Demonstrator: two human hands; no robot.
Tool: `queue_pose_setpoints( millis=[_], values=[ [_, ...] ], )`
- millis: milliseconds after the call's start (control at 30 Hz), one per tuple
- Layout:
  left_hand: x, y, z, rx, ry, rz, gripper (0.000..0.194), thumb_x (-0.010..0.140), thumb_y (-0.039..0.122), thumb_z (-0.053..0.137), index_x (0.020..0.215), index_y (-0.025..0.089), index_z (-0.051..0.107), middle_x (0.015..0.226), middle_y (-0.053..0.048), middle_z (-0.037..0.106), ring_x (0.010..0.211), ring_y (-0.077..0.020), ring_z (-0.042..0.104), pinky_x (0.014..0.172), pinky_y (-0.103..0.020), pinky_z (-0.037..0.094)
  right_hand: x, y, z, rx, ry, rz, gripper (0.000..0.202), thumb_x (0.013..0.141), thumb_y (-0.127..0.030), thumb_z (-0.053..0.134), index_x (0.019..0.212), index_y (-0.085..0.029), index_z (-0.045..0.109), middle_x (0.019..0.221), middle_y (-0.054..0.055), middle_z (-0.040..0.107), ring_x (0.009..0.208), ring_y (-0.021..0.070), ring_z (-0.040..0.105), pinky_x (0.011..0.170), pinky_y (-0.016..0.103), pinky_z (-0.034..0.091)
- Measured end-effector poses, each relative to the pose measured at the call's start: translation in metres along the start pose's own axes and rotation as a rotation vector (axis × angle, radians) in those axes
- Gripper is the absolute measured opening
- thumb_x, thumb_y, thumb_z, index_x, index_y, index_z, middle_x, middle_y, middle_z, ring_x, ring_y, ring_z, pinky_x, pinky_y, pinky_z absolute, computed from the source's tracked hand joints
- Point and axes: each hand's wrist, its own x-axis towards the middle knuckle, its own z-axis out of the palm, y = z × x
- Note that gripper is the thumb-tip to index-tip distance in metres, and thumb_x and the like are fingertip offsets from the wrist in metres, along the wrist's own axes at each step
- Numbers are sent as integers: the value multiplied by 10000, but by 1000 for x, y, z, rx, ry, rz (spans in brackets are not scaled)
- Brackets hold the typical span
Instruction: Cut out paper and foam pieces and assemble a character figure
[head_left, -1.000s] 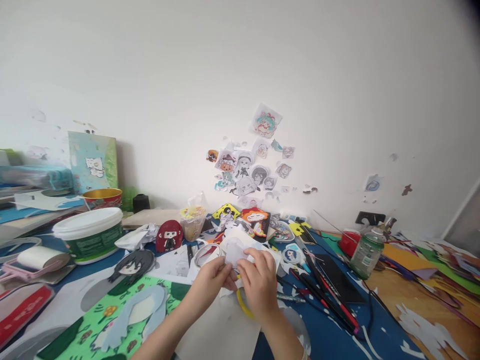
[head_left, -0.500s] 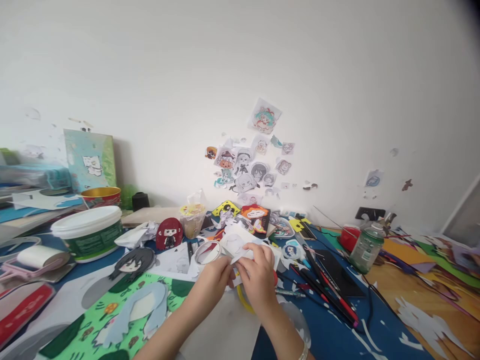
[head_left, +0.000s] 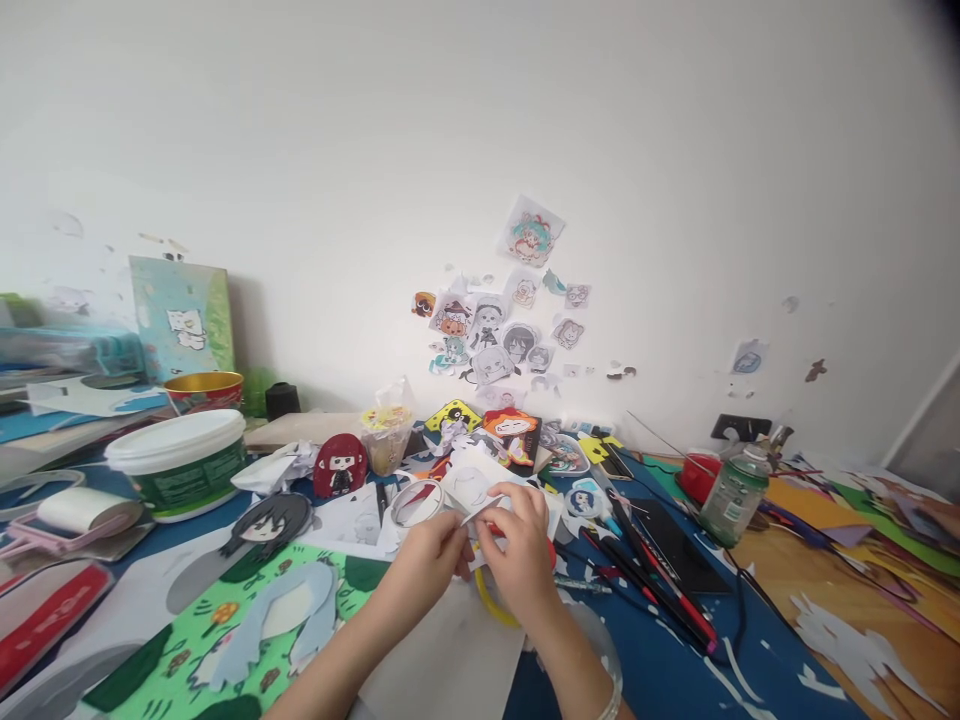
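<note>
Near the middle of the desk my left hand (head_left: 431,552) pinches the near left edge of a small white paper piece (head_left: 480,508). My right hand (head_left: 516,540) grips the same piece from the right, thumb and fingers closed on it. Behind the hands lies a white sheet with a faint line drawing (head_left: 469,480). A roll of white tape (head_left: 416,502) lies just beyond my left hand. Something red and a yellow ring (head_left: 495,603) show beside and under my right hand.
On the left are a white-lidded tub (head_left: 180,462) and a green painted sheet (head_left: 225,640). Pens (head_left: 652,575), a black tablet (head_left: 679,545) and a clear green bottle (head_left: 735,495) lie or stand at right. Cut-out drawings (head_left: 491,335) cover part of the wall.
Both hands stay at the same spot, with a slight shift of the fingers. The paper piece between them now looks narrower, seen more edge-on.
</note>
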Motion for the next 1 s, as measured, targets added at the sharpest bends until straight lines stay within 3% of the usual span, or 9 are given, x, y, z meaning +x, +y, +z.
queue_pose_setpoints(
  millis=[267, 400, 633, 867, 1000],
  values=[
    [2, -13, 3, 50, 11, 82, 269, 845, 285, 312, 643, 203, 469, 591, -22, 600, 581, -167, 593, 600, -266, 433, -2, 2, 3, 33, -7, 64, 122, 728, -120, 644, 659, -221, 645, 938, 35, 586, 933, 233, 448, 807, 390, 386],
    [2, -13, 7, 245, 32, 107, 261, 854, 230, 279, 671, 201, 462, 635, -43, 611, 615, -176, 576, 608, -271, 401, -5, 6, 7, 3, 13, 43, 124, 696, -115, 673, 642, -223, 648, 936, 36, 597, 909, 235, 450, 791, 393, 383],
    [-1, -7, 10, 514, 56, 57, 231, 836, 130, 282, 709, 192, 464, 708, -61, 598, 650, -177, 557, 581, -254, 348, -9, 6, 10, -44, 12, -47, 194, 754, -84, 557, 612, -205, 612, 966, 47, 625, 886, 232, 457, 771, 403, 381],
    [-2, -5, 10, 525, 78, 64, 228, 821, 120, 305, 669, 198, 456, 650, -44, 567, 613, -174, 537, 550, -252, 319, -9, 3, 12, -35, 20, -74, 203, 753, -74, 522, 616, -206, 596, 933, 47, 626, 884, 227, 468, 770, 403, 382],
    [-1, -6, 7, 375, 88, 92, 248, 834, 161, 284, 645, 207, 437, 621, -38, 569, 580, -169, 534, 549, -255, 343, -6, 4, 9, 22, 6, -10, 192, 746, -79, 547, 624, -210, 617, 926, 41, 623, 895, 227, 475, 779, 394, 396]
  ],
)
